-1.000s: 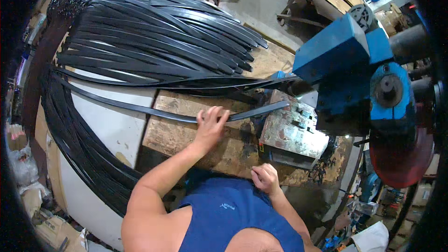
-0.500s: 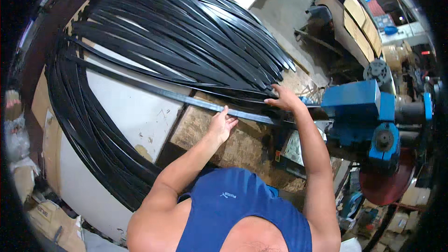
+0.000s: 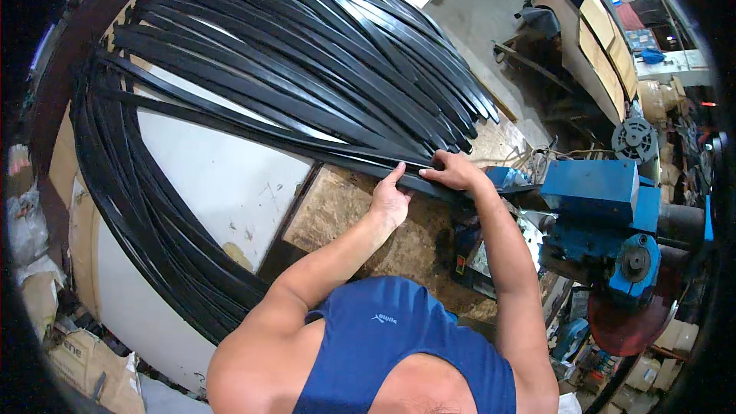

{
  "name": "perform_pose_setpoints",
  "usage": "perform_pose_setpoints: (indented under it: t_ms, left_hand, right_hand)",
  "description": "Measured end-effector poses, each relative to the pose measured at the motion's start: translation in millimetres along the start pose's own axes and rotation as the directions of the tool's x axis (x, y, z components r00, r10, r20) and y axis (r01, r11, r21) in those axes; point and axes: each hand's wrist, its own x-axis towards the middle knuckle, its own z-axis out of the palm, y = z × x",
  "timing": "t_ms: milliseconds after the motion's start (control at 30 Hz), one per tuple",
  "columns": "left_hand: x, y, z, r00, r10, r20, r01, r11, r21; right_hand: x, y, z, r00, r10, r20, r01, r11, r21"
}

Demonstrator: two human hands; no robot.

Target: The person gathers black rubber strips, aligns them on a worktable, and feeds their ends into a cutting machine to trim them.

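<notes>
Long, flat black strips (image 3: 307,61) lie in a wide pile, their ends fanned out toward the right. One black strip (image 3: 337,159) runs along the pile's near edge toward the blue machine. My left hand (image 3: 392,198) grips this strip, with the thumb on top and the fingers partly hidden beneath. Just to its right, my right hand (image 3: 454,172) has its thumb and fingers closed on the strip, close to the pile's ends. Its grip is partly hidden, and whether it takes in a second strip I cannot tell.
A blue machine (image 3: 590,192) with a motor (image 3: 635,139) and a dark red disc (image 3: 625,322) stands at right. More strips (image 3: 146,207) curve down the left side over a white board (image 3: 215,176). Beneath my hands is a worn wooden board (image 3: 330,207). Wooden panels (image 3: 602,46) lean far right.
My left hand has slid right along the strip. My right hand, spread before, has come down and closed on it. The strip now lies closer against the pile.
</notes>
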Motion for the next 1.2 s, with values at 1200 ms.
perform_pose_setpoints:
  t_ms: [1200]
  left_hand:
    - [-68.3,41.2,-9.3,0.925,0.138,0.354,-0.094,0.986,-0.137]
  right_hand:
    - [-92.7,-69.6,56.4,0.68,-0.338,-0.65,0.367,0.925,-0.097]
